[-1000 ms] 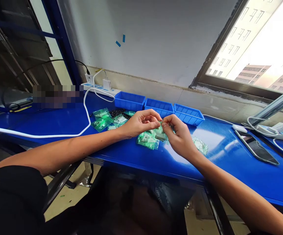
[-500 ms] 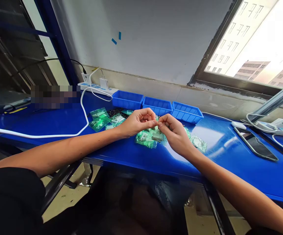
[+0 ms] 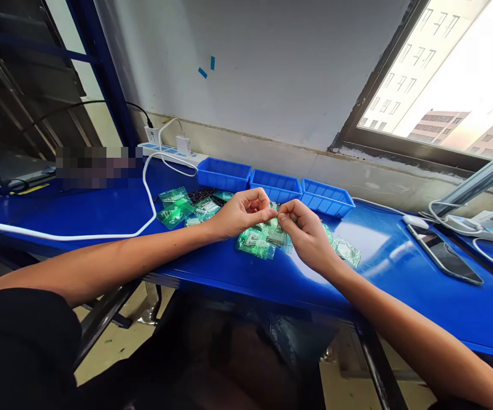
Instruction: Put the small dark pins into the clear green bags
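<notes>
A small green-tinted clear plastic packet (image 3: 277,216) is being pinched between the two hands above the glossy blue workbench top (image 3: 383,267); the left hand (image 3: 241,213) is being held with thumb and forefinger closed on the packet's left edge, the other fingers curled in; the right hand (image 3: 307,235) is being held with its fingertips closed on the packet's right edge, knuckles turned toward the camera; the fingertips of both hands are nearly touching. What the packet contains cannot be told.

Just beneath the hands a loose heap of similar green plastic packets with metal parts inside (image 3: 258,242) is lying on the bench; a second scatter of green packets (image 3: 177,205) is lying to the left, near a thick white cable (image 3: 101,234) that is running across the bench to a white power strip (image 3: 173,152) by the wall. Three shallow blue plastic bins (image 3: 275,185) are standing in a row behind the hands, along the wall. Well apart to the right a dark smartphone (image 3: 445,254) is lying flat, beside white chargers and cords (image 3: 472,221) under the window.
</notes>
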A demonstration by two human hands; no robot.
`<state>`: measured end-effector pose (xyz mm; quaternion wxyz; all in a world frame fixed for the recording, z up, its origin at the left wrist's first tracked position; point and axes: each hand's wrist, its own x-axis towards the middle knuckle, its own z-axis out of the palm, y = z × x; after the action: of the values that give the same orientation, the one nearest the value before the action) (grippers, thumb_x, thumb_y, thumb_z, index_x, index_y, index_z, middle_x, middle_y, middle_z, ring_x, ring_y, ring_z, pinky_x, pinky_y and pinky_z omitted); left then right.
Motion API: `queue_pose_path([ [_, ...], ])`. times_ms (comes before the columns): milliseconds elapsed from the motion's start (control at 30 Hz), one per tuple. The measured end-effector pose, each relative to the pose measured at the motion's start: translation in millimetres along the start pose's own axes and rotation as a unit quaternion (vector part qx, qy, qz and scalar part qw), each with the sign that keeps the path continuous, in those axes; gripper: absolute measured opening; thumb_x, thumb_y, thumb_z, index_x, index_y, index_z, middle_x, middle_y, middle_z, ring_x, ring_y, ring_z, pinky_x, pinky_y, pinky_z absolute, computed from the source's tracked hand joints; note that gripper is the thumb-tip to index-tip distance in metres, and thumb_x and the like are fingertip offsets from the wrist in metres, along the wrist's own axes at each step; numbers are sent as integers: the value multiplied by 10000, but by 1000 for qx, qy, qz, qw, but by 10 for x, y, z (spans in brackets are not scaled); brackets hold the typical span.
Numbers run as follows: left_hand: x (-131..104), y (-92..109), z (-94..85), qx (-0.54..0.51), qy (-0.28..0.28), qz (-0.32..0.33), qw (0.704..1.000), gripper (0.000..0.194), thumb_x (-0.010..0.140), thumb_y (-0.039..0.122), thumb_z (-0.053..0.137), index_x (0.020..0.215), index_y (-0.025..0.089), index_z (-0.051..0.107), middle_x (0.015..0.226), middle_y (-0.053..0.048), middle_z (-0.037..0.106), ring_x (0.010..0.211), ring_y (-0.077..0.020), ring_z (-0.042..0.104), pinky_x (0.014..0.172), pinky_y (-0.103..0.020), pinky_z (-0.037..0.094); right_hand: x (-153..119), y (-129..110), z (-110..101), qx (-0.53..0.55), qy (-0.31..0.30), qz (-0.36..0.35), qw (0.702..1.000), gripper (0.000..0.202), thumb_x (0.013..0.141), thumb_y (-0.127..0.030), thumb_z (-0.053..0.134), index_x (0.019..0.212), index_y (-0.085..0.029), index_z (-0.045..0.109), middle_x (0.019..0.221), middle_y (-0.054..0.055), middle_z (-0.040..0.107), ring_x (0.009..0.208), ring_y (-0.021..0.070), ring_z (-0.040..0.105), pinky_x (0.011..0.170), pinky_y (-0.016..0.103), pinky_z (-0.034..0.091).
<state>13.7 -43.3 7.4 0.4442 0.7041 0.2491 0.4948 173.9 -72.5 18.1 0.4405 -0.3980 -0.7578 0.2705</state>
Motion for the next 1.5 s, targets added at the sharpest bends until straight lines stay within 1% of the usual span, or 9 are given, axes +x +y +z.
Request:
queue_pose_path([
  [100, 1, -5, -13, 0, -10, -2, 1000, 332, 684, 391, 690, 665, 167, 445, 564, 67, 426, 517, -51, 393, 489, -178, 327, 6, 10, -6, -6, -1, -2, 1000, 105, 812, -255, 472, 723, -202, 459, 596, -55, 387, 545, 83, 312, 513, 256, 226],
  [200, 0, -2, -26, -4, -38, -9, 999, 264, 711, 365, 655, 748, 163, 490, 572, 64, 453, 525, -56, 400, 503, -182, 331, 6, 5, -5, -9, -1, -3, 1000, 109, 808, -254, 468, 714, -202, 452, 595, -56, 389, 544, 83, 315, 512, 255, 230],
  [300, -1, 7, -34, 3, -48, -12, 999, 247, 714, 362, 640, 754, 150, 519, 598, 50, 467, 539, -60, 406, 507, -185, 331, 0, -11, -3, -6, -4, -5, 1000, 119, 808, -251, 464, 702, -203, 438, 592, -56, 390, 542, 82, 314, 509, 252, 233],
  [667, 3, 8, -35, 13, -35, -14, 999, 276, 686, 380, 660, 691, 157, 500, 610, 41, 458, 537, -61, 399, 505, -189, 338, -6, -17, 2, -10, -5, -4, 1000, 115, 811, -260, 471, 714, -203, 450, 613, -52, 417, 559, 83, 341, 527, 255, 245],
  [967, 23, 12, -34, 4, -26, -20, 999, 276, 687, 340, 674, 625, 150, 484, 579, 53, 442, 529, -54, 392, 495, -184, 319, 7, 21, -5, -38, -5, -17, 999, 89, 814, -230, 452, 730, -204, 447, 626, -44, 441, 564, 90, 352, 534, 250, 265],
  [1100, 32, -10, -41, -9, -44, -52, 998, 249, 697, 340, 675, 709, 154, 509, 554, 65, 437, 515, -56, 383, 504, -188, 309, 18, 15, -15, -69, -1, -38, 997, 92, 808, -194, 441, 717, -206, 429, 633, -34, 472, 574, 95, 379, 544, 250, 280],
  [1233, 37, -32, -44, -28, -40, -74, 996, 253, 693, 340, 673, 759, 149, 520, 580, 57, 465, 540, -63, 409, 533, -197, 334, 19, 14, -8, -83, 14, -49, 995, 100, 801, -186, 455, 707, -208, 428, 638, -27, 504, 575, 98, 400, 545, 245, 294],
  [1333, 38, -37, -46, -30, -48, -73, 996, 250, 687, 343, 667, 765, 151, 528, 591, 55, 470, 550, -67, 413, 540, -201, 334, 18, 26, -2, -89, 29, -46, 995, 102, 799, -208, 473, 701, -205, 442, 634, -25, 516, 573, 99, 410, 543, 238, 307],
  [1500, 41, -32, -52, -34, -62, -67, 995, 240, 688, 343, 660, 757, 158, 523, 596, 55, 465, 559, -68, 406, 546, -204, 323, 14, 27, 3, -94, 32, -42, 994, 99, 797, -226, 478, 704, -200, 457, 620, -29, 514, 552, 93, 402, 523, 229, 305],
])
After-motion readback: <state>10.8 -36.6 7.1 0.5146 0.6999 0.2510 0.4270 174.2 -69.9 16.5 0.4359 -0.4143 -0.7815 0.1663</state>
